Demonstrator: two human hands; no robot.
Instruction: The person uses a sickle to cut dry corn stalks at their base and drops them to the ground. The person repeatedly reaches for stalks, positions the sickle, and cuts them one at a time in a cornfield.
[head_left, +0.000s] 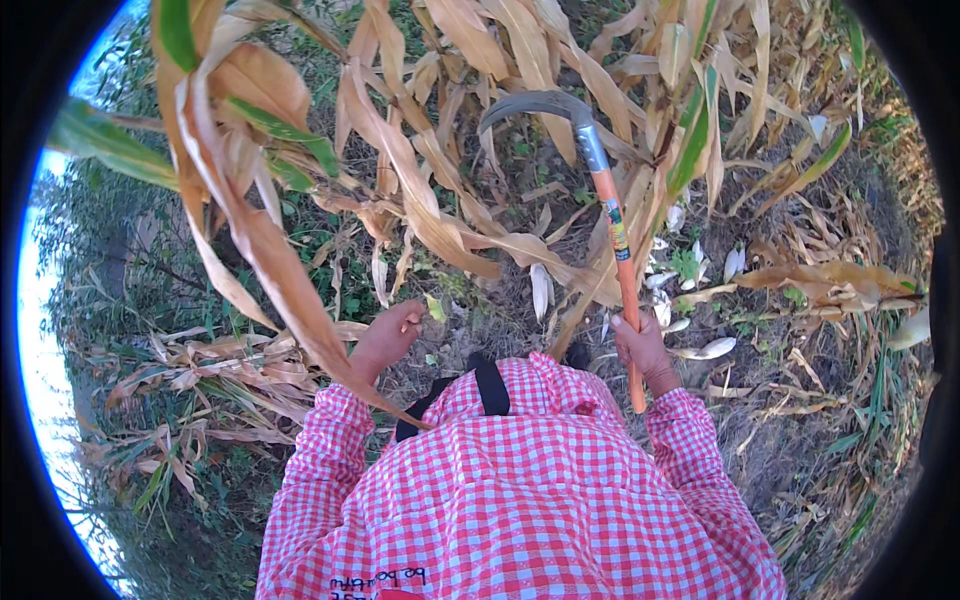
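My right hand grips the orange handle of a sickle near its lower end. The sickle stands out ahead of me, its curved dark metal blade pointing to the left at the top, with dry corn stalks behind it. My left hand is half curled at the left of my body, and no object shows in it. A long dry corn leaf hangs from the upper left, passing in front of my left forearm. More dry corn leaves arch across the view ahead of both hands.
Cut corn stalks lie in a heap at the left, and more dry stalks lie on the right. Pale husks are scattered on the soil near my right hand. Standing corn rises ahead; green growth lines the far left.
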